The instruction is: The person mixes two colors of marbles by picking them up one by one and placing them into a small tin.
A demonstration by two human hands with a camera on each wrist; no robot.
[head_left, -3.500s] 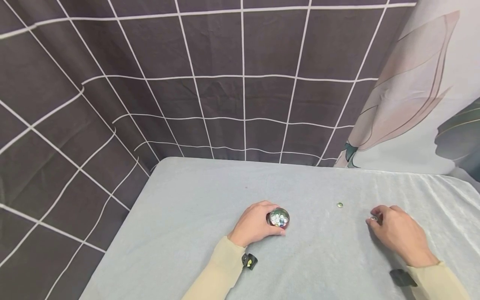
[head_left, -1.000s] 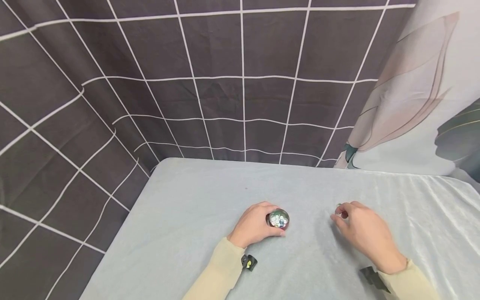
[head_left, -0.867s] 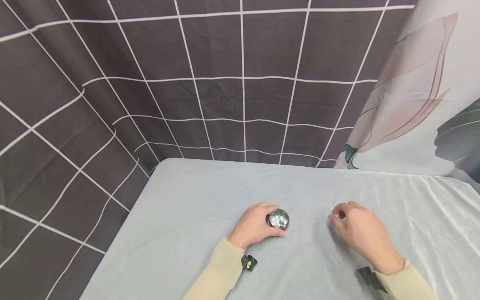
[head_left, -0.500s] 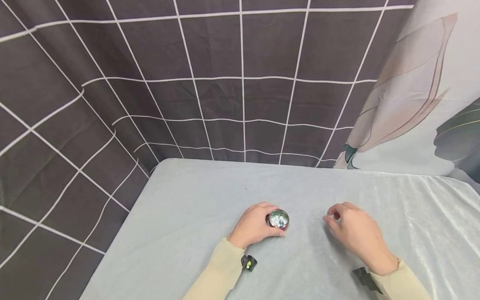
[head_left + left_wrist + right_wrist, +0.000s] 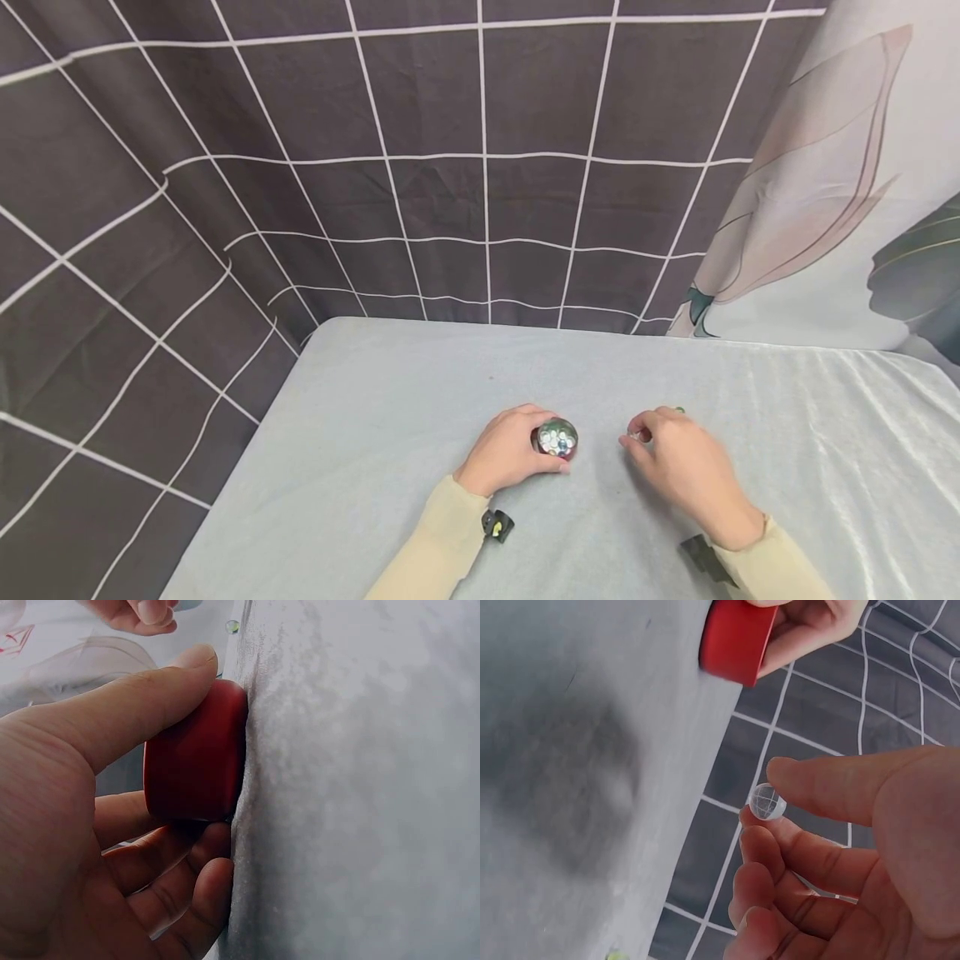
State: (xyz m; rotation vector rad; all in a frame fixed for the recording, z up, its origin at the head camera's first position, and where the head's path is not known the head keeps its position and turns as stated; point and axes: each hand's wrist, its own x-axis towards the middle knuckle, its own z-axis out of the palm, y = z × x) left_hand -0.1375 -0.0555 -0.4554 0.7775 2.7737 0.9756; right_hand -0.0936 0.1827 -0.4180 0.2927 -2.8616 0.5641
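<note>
My left hand (image 5: 510, 450) holds a small round red container (image 5: 196, 754) by its side, thumb on one side and fingers on the other. It stands upright on the cloth; from the head view, several shiny clear and coloured glass pieces (image 5: 557, 438) show in its top. To its right, my right hand (image 5: 686, 471) pinches a clear glass marble (image 5: 766, 802) between thumb and index finger, above the cloth and apart from the container. A greenish glass marble (image 5: 680, 409) lies on the cloth just behind the right hand, partly hidden by it.
A pale grey velvety cloth (image 5: 405, 383) covers the table. Dark curtains with white grid lines (image 5: 420, 200) hang behind and at the left; a leaf-patterned white curtain (image 5: 810, 275) hangs at back right. Each wrist wears a small black camera (image 5: 498, 524).
My right hand has moved left across the cloth toward the container with the clear marble, passing in front of the green marble, which shows again. My left hand and the container have stayed put.
</note>
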